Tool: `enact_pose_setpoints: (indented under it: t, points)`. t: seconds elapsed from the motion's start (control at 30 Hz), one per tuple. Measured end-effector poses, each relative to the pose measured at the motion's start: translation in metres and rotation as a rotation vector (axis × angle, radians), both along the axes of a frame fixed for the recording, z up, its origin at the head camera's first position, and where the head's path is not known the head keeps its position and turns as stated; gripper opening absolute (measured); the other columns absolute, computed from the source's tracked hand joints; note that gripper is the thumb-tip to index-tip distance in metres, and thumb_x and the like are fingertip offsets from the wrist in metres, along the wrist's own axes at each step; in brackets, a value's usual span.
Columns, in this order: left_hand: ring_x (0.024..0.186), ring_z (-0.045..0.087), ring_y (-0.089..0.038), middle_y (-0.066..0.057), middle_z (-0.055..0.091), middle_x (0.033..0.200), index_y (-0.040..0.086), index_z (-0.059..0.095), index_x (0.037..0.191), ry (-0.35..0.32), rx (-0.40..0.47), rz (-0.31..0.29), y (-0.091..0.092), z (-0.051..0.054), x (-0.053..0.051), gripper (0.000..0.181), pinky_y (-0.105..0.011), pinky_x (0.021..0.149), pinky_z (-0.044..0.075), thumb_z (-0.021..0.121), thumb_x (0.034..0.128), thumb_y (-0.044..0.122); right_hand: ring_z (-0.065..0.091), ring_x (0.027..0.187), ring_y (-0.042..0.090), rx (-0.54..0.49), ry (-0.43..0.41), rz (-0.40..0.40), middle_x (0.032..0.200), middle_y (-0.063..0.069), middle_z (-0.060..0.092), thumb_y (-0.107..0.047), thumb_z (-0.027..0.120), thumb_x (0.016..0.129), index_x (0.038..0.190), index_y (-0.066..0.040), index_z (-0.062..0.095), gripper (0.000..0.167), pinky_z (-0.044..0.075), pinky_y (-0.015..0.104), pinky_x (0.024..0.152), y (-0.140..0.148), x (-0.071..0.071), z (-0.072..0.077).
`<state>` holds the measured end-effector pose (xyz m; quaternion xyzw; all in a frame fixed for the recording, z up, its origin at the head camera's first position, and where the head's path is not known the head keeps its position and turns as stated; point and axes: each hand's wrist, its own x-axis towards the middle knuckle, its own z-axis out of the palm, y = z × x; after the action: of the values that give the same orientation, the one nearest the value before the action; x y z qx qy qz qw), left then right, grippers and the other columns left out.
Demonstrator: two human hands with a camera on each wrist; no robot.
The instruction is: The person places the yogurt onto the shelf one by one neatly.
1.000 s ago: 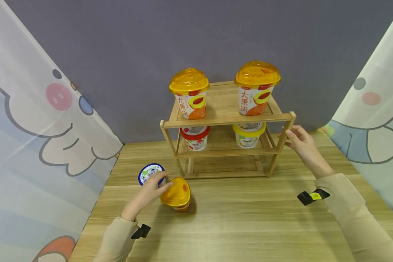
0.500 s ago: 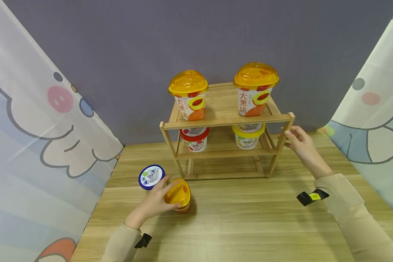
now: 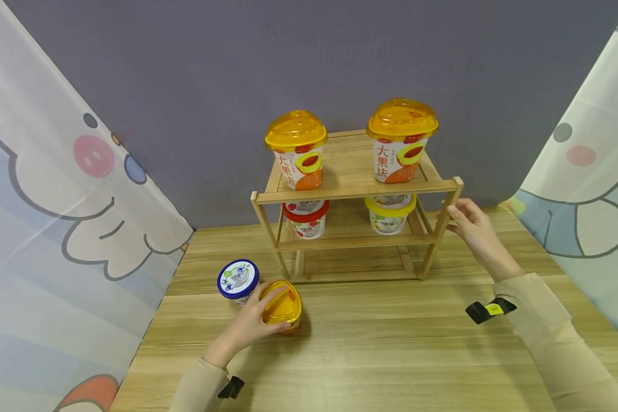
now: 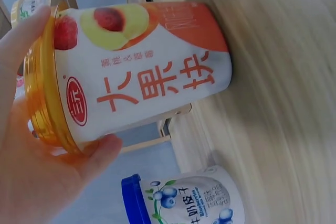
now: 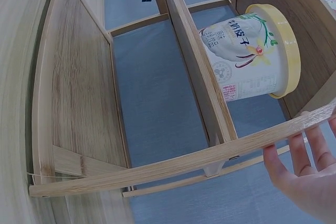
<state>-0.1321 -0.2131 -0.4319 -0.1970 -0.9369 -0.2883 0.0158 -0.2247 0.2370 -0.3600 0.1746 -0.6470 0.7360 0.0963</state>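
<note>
My left hand (image 3: pixel 248 325) grips a yogurt cup (image 3: pixel 284 309) by its translucent orange lid, on the left part of the wooden table. In the left wrist view this white cup (image 4: pixel 142 72) shows peach pictures and red lettering, with thumb and fingers on opposite sides of the lid. Just behind it, to the left, stands a blue-lidded blueberry cup (image 3: pixel 238 279). My right hand (image 3: pixel 475 232) holds the right front post of a wooden shelf rack (image 3: pixel 355 191); in the right wrist view the fingers (image 5: pixel 300 157) lie against that post.
On the rack's top shelf stand two orange-lidded cups, one left (image 3: pixel 300 151) and one right (image 3: pixel 401 143). A red-lidded cup (image 3: pixel 309 220) and a yellow-lidded cup (image 3: pixel 389 214) share the middle shelf. A grey backdrop (image 3: pixel 211 103) rises behind, with cartoon curtains at both sides.
My left hand has moved right and closed round the orange lid from above the blueberry cup. The grasped cup has shifted slightly to the right. The right hand stays on the rack post.
</note>
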Motion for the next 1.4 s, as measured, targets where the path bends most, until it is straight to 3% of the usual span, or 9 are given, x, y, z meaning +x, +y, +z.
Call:
enact_pose_setpoints:
  t: [0.37,0.8,1.2,1.4]
  points:
    - [0.118,0.037,-0.038,-0.017,0.03,0.136,0.026,0.042,0.131,0.045,-0.014,0.058,0.009,-0.005,0.004,0.069,-0.051,0.087,0.039,0.067,0.0717,0.049,0.057,0.087,0.004,-0.032,-0.006,0.007,0.098,-0.006,0.057,-0.011,0.044,0.092,0.101,-0.014,0.053,0.012,0.046,0.013,0.072,0.0,0.0,-0.001]
    - [0.116,0.038,-0.037,-0.019,0.031,0.134,0.022,0.045,0.129,0.078,-0.016,0.058,0.013,-0.007,0.003,0.067,-0.049,0.088,0.04,0.068,0.0718,0.046,0.057,0.087,0.003,-0.035,-0.017,0.0,0.097,-0.006,0.057,-0.012,0.045,0.092,0.1,-0.014,0.053,0.012,0.046,0.013,0.072,-0.001,0.0,-0.001]
    - [0.122,0.029,-0.043,-0.023,0.021,0.136,0.021,0.052,0.122,0.076,0.202,0.056,0.005,-0.019,0.005,0.068,-0.059,0.087,0.035,0.08,0.0612,0.031,0.057,0.087,0.004,-0.047,-0.019,-0.005,0.095,-0.006,0.057,-0.012,0.045,0.092,0.099,-0.014,0.054,0.011,0.046,0.013,0.072,-0.001,0.0,-0.002]
    - [0.117,0.034,-0.044,-0.024,0.031,0.13,0.018,0.054,0.118,0.076,0.262,0.099,0.003,-0.025,0.007,0.067,-0.059,0.087,0.035,0.082,0.0577,0.027,0.056,0.087,0.003,-0.027,-0.036,-0.021,0.097,-0.006,0.055,-0.015,0.046,0.092,0.1,-0.015,0.053,0.011,0.045,0.012,0.073,-0.001,-0.001,-0.003]
